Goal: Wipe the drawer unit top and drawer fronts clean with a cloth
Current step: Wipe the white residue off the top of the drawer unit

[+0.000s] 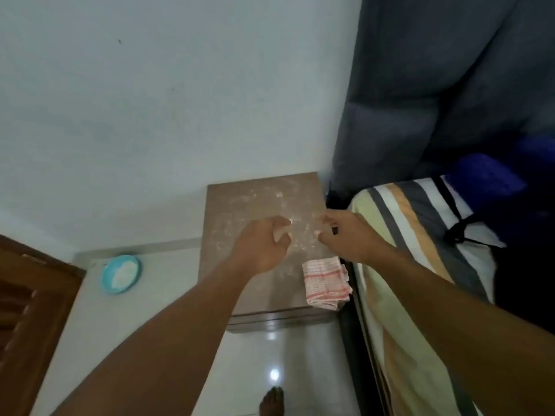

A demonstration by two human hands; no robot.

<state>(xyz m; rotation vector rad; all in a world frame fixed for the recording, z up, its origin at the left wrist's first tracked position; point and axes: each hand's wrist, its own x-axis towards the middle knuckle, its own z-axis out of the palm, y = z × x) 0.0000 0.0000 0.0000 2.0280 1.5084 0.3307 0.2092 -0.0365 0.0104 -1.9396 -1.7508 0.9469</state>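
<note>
At far left I see a round blue bowl (120, 274) of white powder on the pale floor (168, 295), and beside it the brown square-topped drawer unit (258, 199), its top speckled with white dust. Over that top I hold my left hand (261, 244) and right hand (345, 232), fingers curled loosely inward, gripping nothing. The folded white cloth with red stripes (326, 282) lies on the unit's near right corner, just beside the striped bed (420, 235).

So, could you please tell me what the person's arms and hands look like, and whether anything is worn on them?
Both forearms are bare, with no sleeves in view. The left hand and right hand wear no gloves, and no watch, bracelet or ring can be seen. White powder seems to dust the fingertips.
</note>
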